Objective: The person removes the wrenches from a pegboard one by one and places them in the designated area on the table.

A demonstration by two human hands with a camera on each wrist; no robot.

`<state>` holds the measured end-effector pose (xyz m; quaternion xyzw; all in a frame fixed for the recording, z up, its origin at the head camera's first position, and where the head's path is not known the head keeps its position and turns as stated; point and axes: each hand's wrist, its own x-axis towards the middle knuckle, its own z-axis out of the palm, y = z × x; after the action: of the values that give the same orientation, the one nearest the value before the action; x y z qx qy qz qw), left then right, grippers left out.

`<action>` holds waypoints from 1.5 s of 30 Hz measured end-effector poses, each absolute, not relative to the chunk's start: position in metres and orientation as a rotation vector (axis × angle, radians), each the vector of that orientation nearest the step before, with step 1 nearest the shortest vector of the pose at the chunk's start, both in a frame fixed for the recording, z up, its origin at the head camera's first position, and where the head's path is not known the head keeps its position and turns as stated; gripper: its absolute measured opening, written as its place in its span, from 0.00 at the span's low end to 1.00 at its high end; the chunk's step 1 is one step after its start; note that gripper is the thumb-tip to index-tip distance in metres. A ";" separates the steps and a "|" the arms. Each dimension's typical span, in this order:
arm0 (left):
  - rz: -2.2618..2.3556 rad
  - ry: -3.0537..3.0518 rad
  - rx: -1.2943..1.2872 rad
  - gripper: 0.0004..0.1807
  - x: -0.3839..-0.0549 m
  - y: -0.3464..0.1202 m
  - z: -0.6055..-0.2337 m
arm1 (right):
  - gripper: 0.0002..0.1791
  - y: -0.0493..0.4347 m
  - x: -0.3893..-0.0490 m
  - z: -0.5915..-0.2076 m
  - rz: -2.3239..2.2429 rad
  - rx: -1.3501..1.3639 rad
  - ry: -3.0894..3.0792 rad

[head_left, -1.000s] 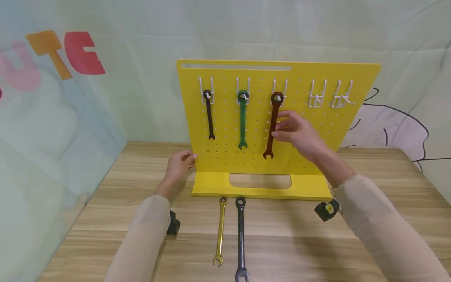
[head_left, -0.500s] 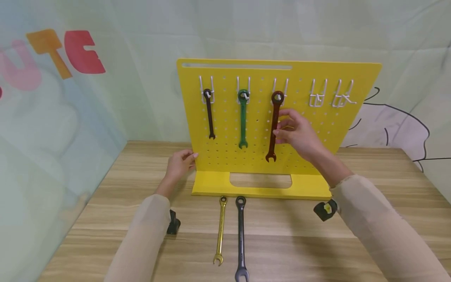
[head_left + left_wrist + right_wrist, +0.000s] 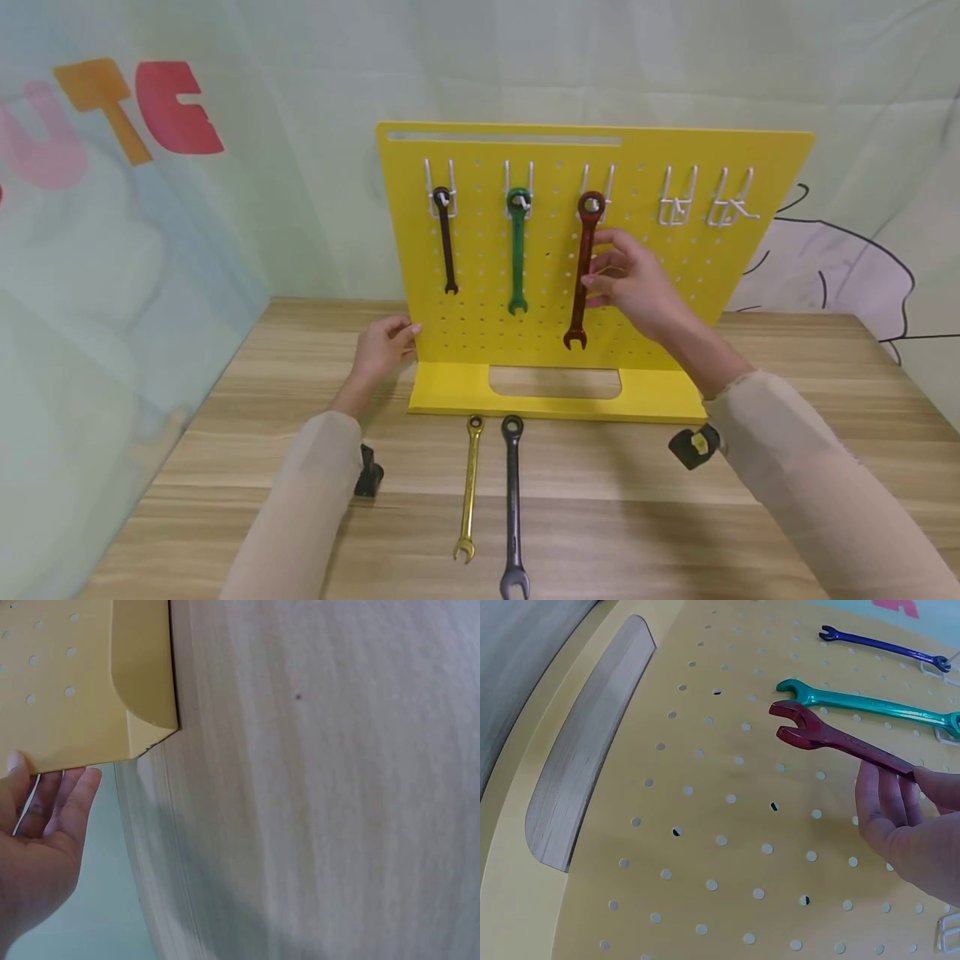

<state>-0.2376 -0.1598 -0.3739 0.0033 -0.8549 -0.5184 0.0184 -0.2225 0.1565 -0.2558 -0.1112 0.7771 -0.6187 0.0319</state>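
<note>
My right hand point(image 3: 633, 283) pinches the shank of a dark red combination wrench point(image 3: 581, 275) between thumb and fingers. The wrench's ring end overlaps the third hook of the yellow pegboard point(image 3: 480, 333), its open end pointing down. In the right wrist view the red wrench point(image 3: 829, 739) stands out in front of the board. My left hand point(image 3: 378, 354) holds the pegboard's left edge, thumb at the front and fingers reaching behind, as the left wrist view shows. A black-looking wrench point(image 3: 447, 250) and a green wrench point(image 3: 517, 258) hang from the first two hooks.
Two bare white hooks, one straight point(image 3: 675, 208) and one askew point(image 3: 729, 208), are at the board's right. A gold wrench point(image 3: 469, 492) and a larger dark grey wrench point(image 3: 513, 500) lie on the wooden table point(image 3: 600, 533) before the base. A printed cloth point(image 3: 322, 167) hangs behind.
The red wrench's open end has swung slightly right and down, and my right fingers shifted a little along with it. My left hand has stayed at the board's edge.
</note>
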 end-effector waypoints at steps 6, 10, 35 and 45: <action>-1.604 -2.663 0.008 0.14 -0.237 -0.160 -0.374 | 0.24 0.157 -0.220 -0.254 -1.914 -0.342 2.367; -1.611 -2.666 0.011 0.15 -0.238 -0.160 -0.373 | 0.24 0.157 -0.219 -0.252 -1.911 -0.340 2.359; -1.613 -2.675 0.017 0.14 -0.237 -0.160 -0.372 | 0.23 0.162 -0.214 -0.243 -1.898 -0.402 2.355; -1.603 -2.671 0.006 0.14 -0.237 -0.160 -0.373 | 0.22 0.162 -0.207 -0.238 -1.868 -0.397 2.391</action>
<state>-0.2375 -0.1597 -0.3729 0.0019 -0.8573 -0.5147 0.0134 -0.2075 0.1624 -0.2381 -0.1297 0.7807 -0.6100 0.0406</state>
